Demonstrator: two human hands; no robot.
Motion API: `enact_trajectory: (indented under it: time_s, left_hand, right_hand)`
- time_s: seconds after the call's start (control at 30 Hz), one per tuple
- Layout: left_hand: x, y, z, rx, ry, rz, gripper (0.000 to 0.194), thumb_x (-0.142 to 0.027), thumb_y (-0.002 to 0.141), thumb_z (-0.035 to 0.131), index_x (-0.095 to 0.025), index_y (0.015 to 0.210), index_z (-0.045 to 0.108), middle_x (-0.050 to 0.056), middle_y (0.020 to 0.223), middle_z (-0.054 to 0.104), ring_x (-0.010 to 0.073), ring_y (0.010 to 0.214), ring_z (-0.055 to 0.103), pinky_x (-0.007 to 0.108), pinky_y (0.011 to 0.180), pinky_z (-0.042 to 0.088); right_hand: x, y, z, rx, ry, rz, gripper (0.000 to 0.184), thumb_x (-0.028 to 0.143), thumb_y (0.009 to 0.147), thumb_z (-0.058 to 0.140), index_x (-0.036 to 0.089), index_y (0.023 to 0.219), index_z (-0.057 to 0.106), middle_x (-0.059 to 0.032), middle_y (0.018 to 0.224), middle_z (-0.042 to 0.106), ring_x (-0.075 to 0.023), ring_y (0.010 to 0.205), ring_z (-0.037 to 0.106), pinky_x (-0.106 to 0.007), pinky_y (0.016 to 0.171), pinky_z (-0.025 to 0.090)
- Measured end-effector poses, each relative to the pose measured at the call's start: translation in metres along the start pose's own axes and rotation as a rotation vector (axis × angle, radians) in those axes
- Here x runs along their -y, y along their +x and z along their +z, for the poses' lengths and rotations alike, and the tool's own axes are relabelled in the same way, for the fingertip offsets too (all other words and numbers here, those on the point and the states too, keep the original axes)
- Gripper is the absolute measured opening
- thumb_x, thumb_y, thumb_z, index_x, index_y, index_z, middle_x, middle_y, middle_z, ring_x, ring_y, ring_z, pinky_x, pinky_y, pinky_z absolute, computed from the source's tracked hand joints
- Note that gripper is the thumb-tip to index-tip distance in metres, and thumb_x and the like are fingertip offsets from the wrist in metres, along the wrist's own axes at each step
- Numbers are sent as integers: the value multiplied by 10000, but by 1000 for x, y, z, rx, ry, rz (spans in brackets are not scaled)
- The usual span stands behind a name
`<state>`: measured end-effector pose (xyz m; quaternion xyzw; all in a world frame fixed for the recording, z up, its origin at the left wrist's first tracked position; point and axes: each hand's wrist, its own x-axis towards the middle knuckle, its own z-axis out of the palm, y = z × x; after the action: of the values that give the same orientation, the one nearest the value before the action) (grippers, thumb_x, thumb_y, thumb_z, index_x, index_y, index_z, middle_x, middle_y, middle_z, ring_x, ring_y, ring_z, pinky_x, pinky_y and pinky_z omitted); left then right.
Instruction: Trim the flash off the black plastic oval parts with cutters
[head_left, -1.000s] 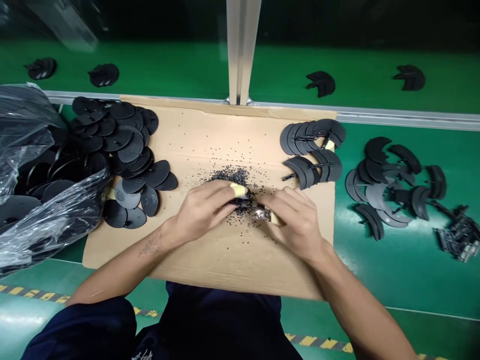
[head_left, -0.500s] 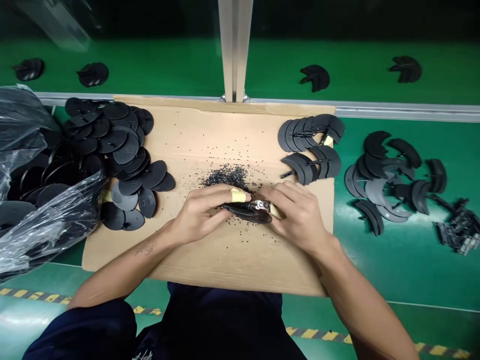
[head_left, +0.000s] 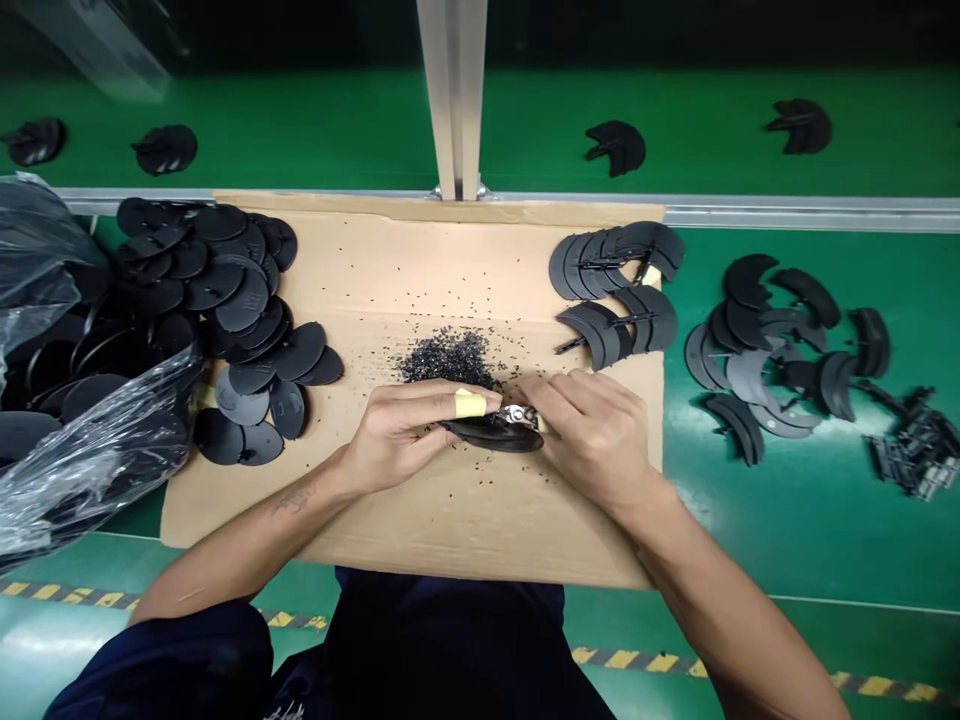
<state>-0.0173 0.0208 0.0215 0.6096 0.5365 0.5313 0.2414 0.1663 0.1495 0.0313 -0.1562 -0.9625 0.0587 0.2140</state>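
My left hand (head_left: 409, 430) is closed on a round black plastic disc (head_left: 491, 437), with yellow tape wrapped on one finger. In my right hand (head_left: 596, 425) is a pair of small metal nippers (head_left: 517, 414), their jaws reaching to the disc; most of the handles are hidden by my fingers. Just beyond both hands lies a heap of tiny black plastic bits (head_left: 448, 355), with more of them scattered about on the cardboard sheet (head_left: 390, 530).
Many black discs (head_left: 240, 290) are piled at the left, beside a clear plastic bag (head_left: 112, 440) of discs. Curved black pieces (head_left: 596, 265) lie in rows at the cardboard's right. More curved pieces (head_left: 750, 370) and a heap of small black parts (head_left: 915, 440) rest on the green table (head_left: 795, 540).
The whole view has shifted slightly. Both hands stay over the same spot, the left on the disc and the right on the nippers, with little visible movement.
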Motion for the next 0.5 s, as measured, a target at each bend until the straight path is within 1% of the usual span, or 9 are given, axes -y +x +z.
enact_trajectory:
  time_s: [0.07,0.17,0.27,0.33,0.4,0.47,0.5]
  left_hand:
    - [1,0,1,20,-5,4,382,-59,892,650,-235,1227,708,65,1135,767,173,1048,737,288,891,628]
    - [-2,1,-2,41,42,-5,320,-102,911,645,-213,1205,707,68,1106,766,165,1023,731,282,891,612]
    - [-7,6,-15,7,154,-68,257,-202,952,623,-183,1203,672,75,1085,749,163,1003,707,279,881,587]
    - [-7,16,-34,-59,247,-118,264,-284,1003,547,-173,1228,630,77,1087,733,159,983,690,268,849,572]
    - [-2,36,-61,-111,369,-122,315,-324,1059,400,-169,1231,614,83,1103,717,163,990,675,280,869,551]
    - [8,65,-93,-96,571,-118,381,-324,1079,305,-169,1217,624,92,1145,701,186,1046,653,325,950,519]
    - [15,81,-110,-68,696,-136,377,-318,1076,312,-169,1214,630,97,1180,689,205,1091,636,353,998,495]
  right_hand:
    - [0,-1,1,27,47,13,187,118,948,512,171,891,683,-11,690,675,-133,611,546,-294,589,384]
    - [-5,-2,3,24,147,30,209,142,965,483,158,944,690,-32,764,714,-141,662,601,-285,618,425]
    - [-11,0,3,-11,131,50,208,197,977,488,148,944,688,-54,771,715,-167,675,611,-300,622,432]
    - [-14,2,2,-15,100,30,204,217,975,491,146,943,680,-75,814,722,-188,711,622,-313,644,436]
    - [-16,5,3,-18,88,-29,202,222,973,483,156,950,673,-77,813,714,-203,740,627,-318,648,422]
    - [-16,6,6,-22,70,-80,198,223,966,479,162,983,667,-85,845,713,-217,774,630,-324,657,415]
    - [-16,6,8,-24,56,-99,198,224,963,475,167,986,663,-88,857,712,-221,778,628,-326,655,408]
